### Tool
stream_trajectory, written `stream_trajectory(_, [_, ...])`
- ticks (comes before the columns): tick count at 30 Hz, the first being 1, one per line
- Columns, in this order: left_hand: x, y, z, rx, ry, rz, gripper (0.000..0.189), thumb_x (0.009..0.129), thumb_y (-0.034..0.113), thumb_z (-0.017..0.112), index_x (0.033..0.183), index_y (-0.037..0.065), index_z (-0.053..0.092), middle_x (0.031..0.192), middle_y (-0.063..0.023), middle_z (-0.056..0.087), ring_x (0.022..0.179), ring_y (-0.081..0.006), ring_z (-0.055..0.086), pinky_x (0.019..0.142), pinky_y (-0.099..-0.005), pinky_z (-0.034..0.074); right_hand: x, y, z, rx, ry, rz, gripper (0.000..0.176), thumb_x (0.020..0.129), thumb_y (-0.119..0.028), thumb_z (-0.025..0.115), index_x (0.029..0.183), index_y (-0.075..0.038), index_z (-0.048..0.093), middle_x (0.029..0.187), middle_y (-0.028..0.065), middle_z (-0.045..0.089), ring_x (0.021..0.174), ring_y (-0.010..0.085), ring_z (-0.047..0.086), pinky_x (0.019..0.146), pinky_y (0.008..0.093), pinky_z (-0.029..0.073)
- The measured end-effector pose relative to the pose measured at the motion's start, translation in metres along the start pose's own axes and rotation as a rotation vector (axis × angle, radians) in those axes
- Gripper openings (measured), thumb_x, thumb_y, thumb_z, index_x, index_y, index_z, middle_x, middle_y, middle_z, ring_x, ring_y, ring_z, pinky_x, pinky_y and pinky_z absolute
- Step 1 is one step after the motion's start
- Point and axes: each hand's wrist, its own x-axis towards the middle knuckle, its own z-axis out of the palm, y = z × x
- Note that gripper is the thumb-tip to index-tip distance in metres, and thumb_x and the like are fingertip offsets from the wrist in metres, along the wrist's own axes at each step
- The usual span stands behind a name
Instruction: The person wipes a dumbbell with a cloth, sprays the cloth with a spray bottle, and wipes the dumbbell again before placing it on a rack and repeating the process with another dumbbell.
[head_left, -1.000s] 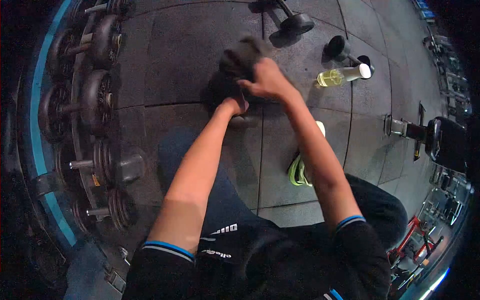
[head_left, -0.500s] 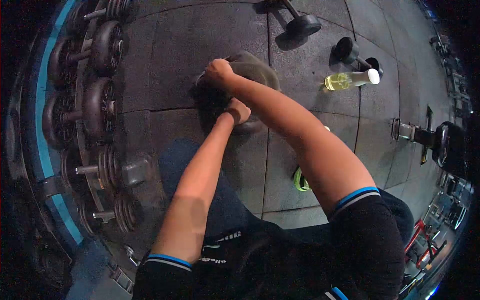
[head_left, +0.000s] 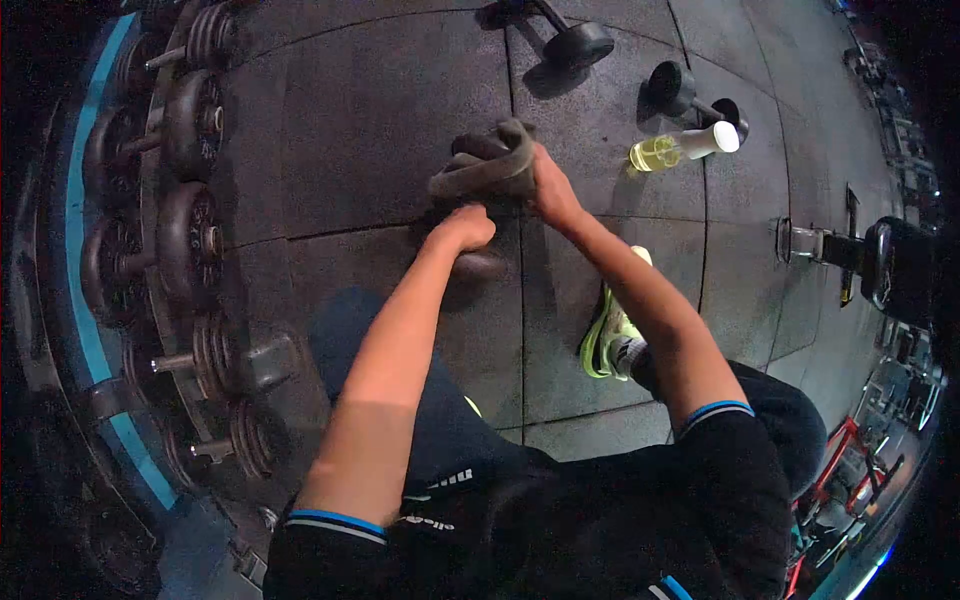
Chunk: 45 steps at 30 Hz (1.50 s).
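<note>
My left hand [head_left: 465, 228] is closed around the middle of a dark dumbbell, whose near head [head_left: 480, 265] shows just below my fist. A grey-green cloth [head_left: 485, 172] wraps the dumbbell's far head, part of which shows dark between the folds. My right hand [head_left: 553, 190] grips the cloth at its right side, fingers mostly hidden behind the fabric. To the right, a bottle [head_left: 680, 148] of yellow liquid with a white top is on the floor.
Two black dumbbells lie on the tiled rubber floor [head_left: 380, 120], one at the top [head_left: 578, 46] and one [head_left: 690, 100] behind the bottle. On the left runs a rack of plate dumbbells [head_left: 190, 245]. My yellow-green shoe [head_left: 605, 340] is below my right forearm. A bench [head_left: 885, 265] stands at the right.
My right hand has moved from the far left of the dumbbell's upper end round to its right side. The cloth, spread wide before, is now bunched around that end. My left hand keeps its hold.
</note>
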Motion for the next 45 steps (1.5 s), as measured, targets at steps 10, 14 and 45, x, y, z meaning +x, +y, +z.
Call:
stream_trajectory(10, [-0.013,0.005,-0.026,0.052,-0.101,0.025,0.056,0.085,0.012,0.046,0.137,-0.009,0.047,0.145,-0.0296,0.043,0.133,-0.0412,0.046,0.112,-0.0433,0.037,0.001,0.053,-0.041,-0.178,-0.545,0.154,0.048,0.064,-0.013,0.077,0.109,-0.004,0.062,0.100,0.0212,0.070,0.098,0.0413,0.065,0.086,0.0488,0.052])
stream_trajectory(14, [-0.004,-0.011,-0.016,-0.044,0.068,0.061,0.060,0.086,0.016,0.047,0.138,-0.015,0.042,0.142,-0.0355,0.042,0.134,-0.0420,0.045,0.112,-0.0432,0.037,-0.010,-0.037,-0.171,-0.467,-1.106,0.250,0.017,0.077,-0.009,0.062,0.087,0.004,0.067,0.079,0.0260,0.067,0.073,0.0334,0.070,0.065,0.0452,0.053])
stream_trajectory(45, [0.059,-0.013,-0.014,0.307,0.044,0.518,0.047,0.086,0.030,0.063,0.122,-0.001,0.062,0.119,-0.0252,0.065,0.112,-0.0398,0.063,0.097,-0.0416,0.050,0.024,-0.052,-0.083,-0.471,-0.241,-0.405,0.057,0.077,-0.020,0.063,0.130,-0.004,0.053,0.135,0.0198,0.054,0.127,0.0369,0.049,0.104,0.0458,0.042])
